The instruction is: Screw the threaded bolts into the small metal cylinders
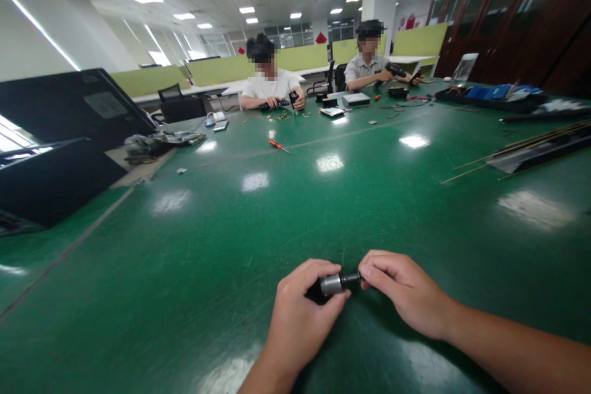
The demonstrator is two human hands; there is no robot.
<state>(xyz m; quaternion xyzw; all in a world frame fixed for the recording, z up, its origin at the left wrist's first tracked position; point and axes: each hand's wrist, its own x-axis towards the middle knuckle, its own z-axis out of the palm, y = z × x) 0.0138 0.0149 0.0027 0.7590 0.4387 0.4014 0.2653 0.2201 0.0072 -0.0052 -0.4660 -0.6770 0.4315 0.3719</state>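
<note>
Low in the head view, my left hand [300, 314] curls around a short cylindrical part [331, 285] with a silver body and a narrower black end. The thumb and fingers grip its silver section, and the left end of the part sits in shadow inside the palm. My right hand [401, 292] pinches the tip of the black end between thumb and fingers. The part lies nearly level, just over the green tabletop [221, 271]. Whatever the right fingertips cover is hidden, and the exact kind of part is unclear.
An orange-handled screwdriver [277, 145] lies farther back on the table. Two people sit across it, handling dark tools. Large black panels [55, 178] stand at left. Thin rods [517, 151] and a black tray [489, 98] lie at right.
</note>
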